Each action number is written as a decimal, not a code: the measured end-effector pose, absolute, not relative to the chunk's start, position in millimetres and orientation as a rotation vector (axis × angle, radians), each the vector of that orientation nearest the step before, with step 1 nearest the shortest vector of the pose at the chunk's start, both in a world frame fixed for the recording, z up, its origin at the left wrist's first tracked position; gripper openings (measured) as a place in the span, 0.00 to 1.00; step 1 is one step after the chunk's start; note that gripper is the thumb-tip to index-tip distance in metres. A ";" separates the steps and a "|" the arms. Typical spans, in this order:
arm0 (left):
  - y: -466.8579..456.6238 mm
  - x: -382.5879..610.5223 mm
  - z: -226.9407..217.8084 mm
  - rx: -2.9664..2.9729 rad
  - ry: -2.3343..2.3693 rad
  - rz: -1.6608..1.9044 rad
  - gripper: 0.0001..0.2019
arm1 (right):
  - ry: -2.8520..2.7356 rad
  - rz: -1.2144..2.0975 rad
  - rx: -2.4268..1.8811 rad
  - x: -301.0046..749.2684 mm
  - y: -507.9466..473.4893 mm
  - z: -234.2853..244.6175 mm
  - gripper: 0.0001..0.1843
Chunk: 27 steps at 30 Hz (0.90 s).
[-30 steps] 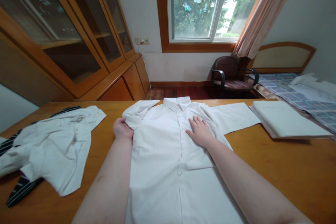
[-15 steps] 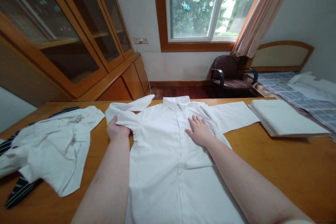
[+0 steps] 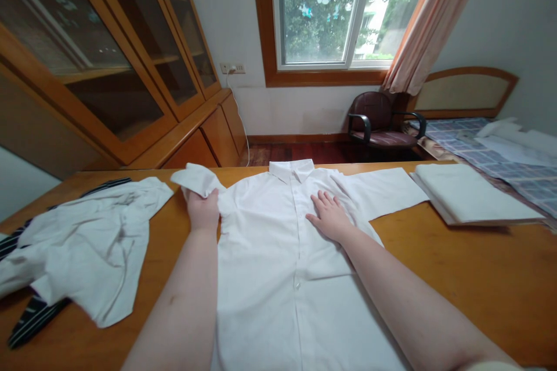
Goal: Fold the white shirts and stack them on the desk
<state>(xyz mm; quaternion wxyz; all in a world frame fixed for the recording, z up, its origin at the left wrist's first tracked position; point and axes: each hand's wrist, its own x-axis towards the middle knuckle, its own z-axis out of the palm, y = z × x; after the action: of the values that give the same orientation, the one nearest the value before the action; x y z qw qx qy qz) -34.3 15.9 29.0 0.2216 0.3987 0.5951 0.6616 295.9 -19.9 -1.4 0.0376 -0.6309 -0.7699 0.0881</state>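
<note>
I see the white shirt [image 3: 256,278] on the desk [image 3: 456,284], long axis running forward to the collar [image 3: 279,170] beyond my hands; well apart, my left hand [image 3: 202,207] clasps the sleeve [image 3: 198,177] nearer it, my right hand [image 3: 331,217] lies flat on the front.

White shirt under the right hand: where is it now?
In the head view, the white shirt lies centrally on the wooden table, between the crumpled white garment on the left and the flat white stack on the right.
</note>
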 end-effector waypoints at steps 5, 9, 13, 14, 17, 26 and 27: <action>14.1 -9.6 22.4 1.706 1.652 1.236 0.10 | -2.360 0.271 -1.927 295.6 -20.6 -1.2 0.37; 10.9 3.1 20.4 1.725 1.563 0.820 0.12 | -2.366 0.278 -1.933 295.2 -20.7 0.1 0.37; 8.8 0.8 22.2 1.668 1.546 0.828 0.14 | -2.367 0.281 -1.938 295.1 -20.5 1.0 0.37; 9.5 -2.6 22.5 1.666 1.613 0.865 0.12 | -2.366 0.278 -1.939 295.1 -20.5 1.2 0.37; 13.2 -18.0 21.9 1.545 1.995 1.001 0.08 | -2.369 0.276 -1.940 295.2 -20.6 1.7 0.37; 18.6 -40.5 10.0 1.224 2.319 1.125 0.19 | -2.362 0.265 -1.928 295.9 -20.2 -1.1 0.37; 19.8 -37.8 8.5 1.278 2.273 1.123 0.17 | -2.363 0.270 -1.931 295.8 -20.3 -0.6 0.37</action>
<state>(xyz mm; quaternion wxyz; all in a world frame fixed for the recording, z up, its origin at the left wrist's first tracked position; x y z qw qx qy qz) -37.8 19.8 8.5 0.1505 0.4448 0.7915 0.3911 295.8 -20.3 -0.6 0.0391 -0.6300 -0.7706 0.0881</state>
